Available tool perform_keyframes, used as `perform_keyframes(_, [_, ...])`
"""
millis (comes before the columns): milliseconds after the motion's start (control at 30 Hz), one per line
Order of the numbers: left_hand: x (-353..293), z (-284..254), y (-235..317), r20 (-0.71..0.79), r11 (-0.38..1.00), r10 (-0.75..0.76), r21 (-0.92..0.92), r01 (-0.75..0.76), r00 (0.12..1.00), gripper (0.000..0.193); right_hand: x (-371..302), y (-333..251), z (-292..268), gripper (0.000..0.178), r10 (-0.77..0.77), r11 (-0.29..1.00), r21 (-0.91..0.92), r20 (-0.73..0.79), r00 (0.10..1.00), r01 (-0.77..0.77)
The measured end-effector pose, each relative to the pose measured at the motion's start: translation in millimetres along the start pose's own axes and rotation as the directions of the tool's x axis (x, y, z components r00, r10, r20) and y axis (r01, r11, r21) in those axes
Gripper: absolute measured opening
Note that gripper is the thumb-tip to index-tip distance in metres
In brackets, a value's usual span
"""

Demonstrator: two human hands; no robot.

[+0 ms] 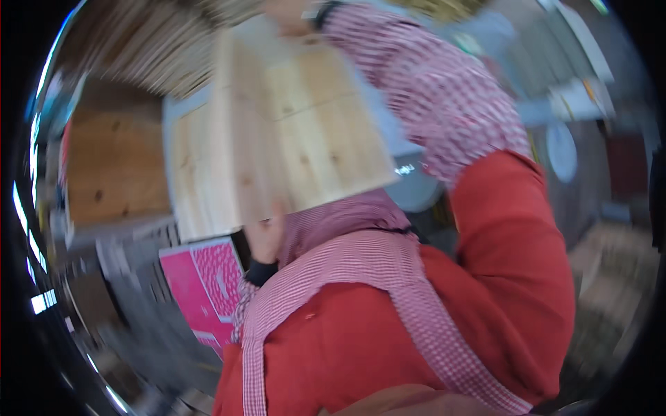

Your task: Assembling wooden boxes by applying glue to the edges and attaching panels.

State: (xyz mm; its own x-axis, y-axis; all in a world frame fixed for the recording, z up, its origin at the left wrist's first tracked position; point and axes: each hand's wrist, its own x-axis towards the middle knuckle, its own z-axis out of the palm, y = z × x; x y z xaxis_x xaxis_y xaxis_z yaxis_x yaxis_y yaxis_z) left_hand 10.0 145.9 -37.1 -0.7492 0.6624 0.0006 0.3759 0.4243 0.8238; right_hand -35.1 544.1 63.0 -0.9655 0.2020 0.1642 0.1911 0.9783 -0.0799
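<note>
- Left hand (267, 236) grips the lower edge of a pale wooden board (305, 132), fingers curled under it.
- Right hand (291, 14), at twelve o'clock, sits on the board's top edge; its finger state can't be told.
- The board is raised and tilted mid-carry; next comes a steady two-handed lowering.
- At seven o'clock lies a pink box (205, 288).

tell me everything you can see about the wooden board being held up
The wooden board is pale, unfinished-looking pine with visible grain, knots and seams between joined planks. It is flat, roughly rectangular and tilted, held up in the upper middle of the blurred view. The left hand grips its lower edge, and the right hand, at the end of a checked sleeve, meets its top edge at the frame's rim. More pale wood panels lie behind it.
</note>
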Motion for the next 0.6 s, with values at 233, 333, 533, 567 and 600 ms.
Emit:
perform_keyframes(233, [13,9,-1,-0.042,0.958,-0.021,-0.287,0.008,0.999,0.057,-172,8,20,0.044,0.324,0.939,0.273,-0.904,0.278,-0.208])
perform_keyframes(333, [12,7,1,-0.046,0.956,-0.009,-0.293,-0.005,0.999,0.059,-345,46,52,0.035,0.417,0.684,0.38,-0.904,-0.094,-0.623])
perform_keyframes(533, [12,10,6,-0.067,0.969,0.041,-0.24,-0.056,0.997,0.055,-600,1,171,0.086,0.865,-0.43,0.241,-0.164,-0.473,-0.87])
perform_keyframes(567, [11,9,5,-0.097,0.971,0.06,-0.225,-0.081,0.993,0.052,-611,-1,186,0.087,0.913,-0.389,0.288,-0.006,-0.408,-0.875])
perform_keyframes(600, [13,8,3,-0.094,0.972,0.057,-0.224,-0.077,0.994,0.052,-620,-3,195,0.087,0.913,-0.391,0.284,-0.004,-0.409,-0.875])
